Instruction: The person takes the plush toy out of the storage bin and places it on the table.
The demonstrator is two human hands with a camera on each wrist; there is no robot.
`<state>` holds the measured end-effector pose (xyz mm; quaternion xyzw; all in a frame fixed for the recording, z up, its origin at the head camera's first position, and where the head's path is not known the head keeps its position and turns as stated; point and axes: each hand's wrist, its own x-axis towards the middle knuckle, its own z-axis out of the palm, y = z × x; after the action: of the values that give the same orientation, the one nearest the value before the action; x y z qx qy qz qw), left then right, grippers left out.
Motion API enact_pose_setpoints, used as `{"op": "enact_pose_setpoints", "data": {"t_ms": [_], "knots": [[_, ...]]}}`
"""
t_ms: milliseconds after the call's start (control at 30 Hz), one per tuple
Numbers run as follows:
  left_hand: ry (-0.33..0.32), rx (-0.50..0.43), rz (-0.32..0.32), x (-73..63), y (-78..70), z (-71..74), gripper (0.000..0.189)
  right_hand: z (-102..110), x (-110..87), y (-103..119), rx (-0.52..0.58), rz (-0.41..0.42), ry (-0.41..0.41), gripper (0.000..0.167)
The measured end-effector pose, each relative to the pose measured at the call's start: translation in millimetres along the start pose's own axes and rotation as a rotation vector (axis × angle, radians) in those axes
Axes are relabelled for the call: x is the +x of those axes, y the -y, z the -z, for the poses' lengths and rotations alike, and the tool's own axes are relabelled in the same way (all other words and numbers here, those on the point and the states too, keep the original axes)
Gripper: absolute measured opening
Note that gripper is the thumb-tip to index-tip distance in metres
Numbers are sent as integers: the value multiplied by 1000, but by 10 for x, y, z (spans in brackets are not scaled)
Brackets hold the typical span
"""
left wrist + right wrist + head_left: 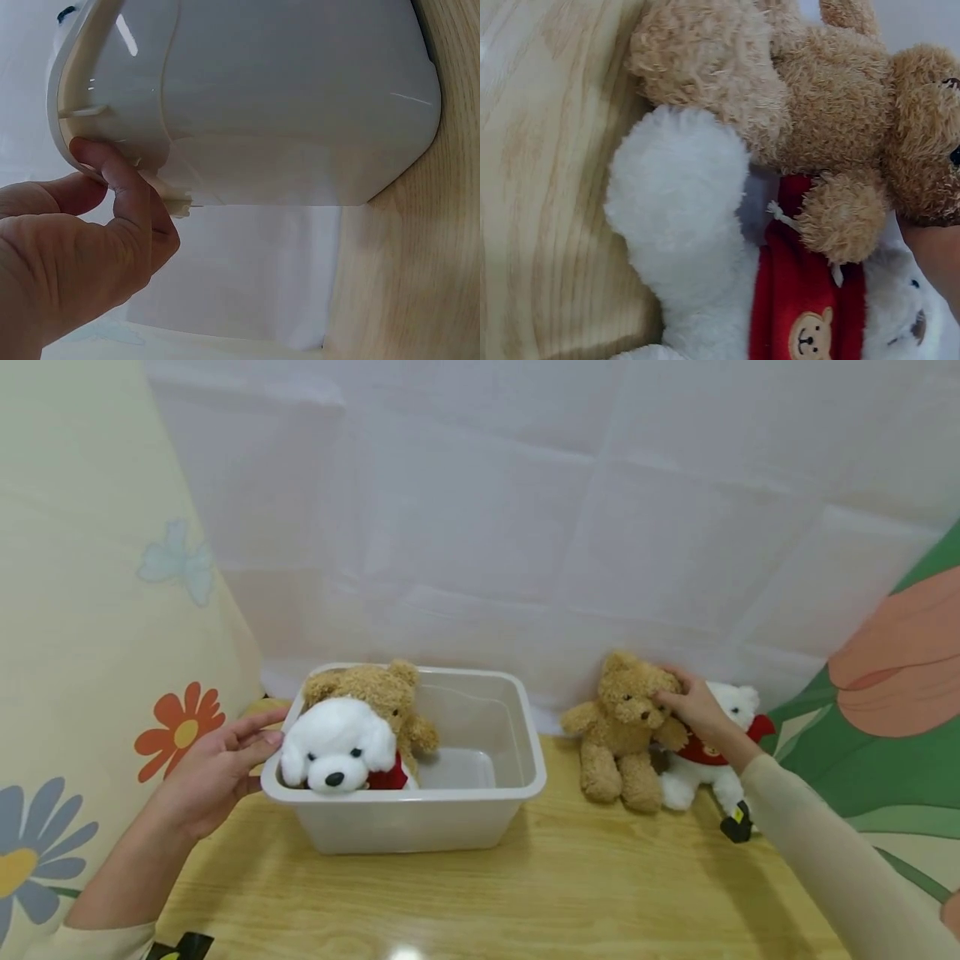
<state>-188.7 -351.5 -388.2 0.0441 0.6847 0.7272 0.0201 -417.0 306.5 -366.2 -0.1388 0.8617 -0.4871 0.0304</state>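
Note:
At the left end of a white plastic bin (405, 824), my left hand (213, 772) pinches the rim between thumb and fingers. The left wrist view shows the fingertips (94, 154) hooked under the bin's lip. Inside sit a white plush dog (337, 735) with a bit of red at its body and a brown teddy bear (367, 683) behind it. Over on the right, my right hand (699, 706) grips the head of another brown teddy bear (621, 735), which sits upright. Beside it, partly covered by my arm, is a white plush bear (723, 697) in a red top (810, 300).
The wooden table (480, 902) runs under everything. A white cloth (480, 527) hangs behind the toys and bin. Printed flower fabric (67, 635) hangs at the left, with more at the right. A black strap piece (737, 823) shows by my right forearm.

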Motion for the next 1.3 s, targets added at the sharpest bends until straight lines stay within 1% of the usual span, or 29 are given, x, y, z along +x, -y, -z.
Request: {"op": "enact_pose_setpoints", "data": {"t_ms": [67, 200, 300, 433, 500, 633, 700, 733, 833, 933, 1067, 1200, 1300], "knots": [[0, -3, -6, -11, 11, 0, 52, -23, 17, 4, -2, -19, -11, 72], [7, 31, -24, -15, 21, -20, 56, -35, 34, 8, -27, -52, -24, 76], [20, 57, -25, 2, 19, -57, 59, -6, 13, 11, -49, -54, -16, 78], [36, 55, -16, 41, 9, -119, 59, 52, -59, -1, -69, -38, -8, 76], [39, 66, -15, 55, -5, -137, 59, 64, -113, 50, -75, -39, -9, 74], [44, 56, -17, 74, -26, -123, 58, 84, -130, 85, -113, -31, -58, 73], [49, 40, -20, 84, -41, -109, 56, 113, -126, 113, -122, -7, -90, 70], [53, 27, -23, 90, -46, -103, 54, 141, -105, 93, -115, 10, -105, 70], [57, 9, -29, 95, -67, -94, 50, 204, -101, 184, -66, 64, -116, 63], [51, 8, -28, 81, -71, -80, 49, 237, -94, 299, -32, 99, -113, 60], [36, 34, -21, 48, -54, -60, 55, 230, -91, 476, -36, 130, -101, 59], [26, 68, -20, 30, -34, -43, 58, 178, -96, 676, -39, 163, -89, 58], [19, 92, -16, 25, -24, -30, 58, 107, -118, 834, -80, 191, -78, 56]]}}
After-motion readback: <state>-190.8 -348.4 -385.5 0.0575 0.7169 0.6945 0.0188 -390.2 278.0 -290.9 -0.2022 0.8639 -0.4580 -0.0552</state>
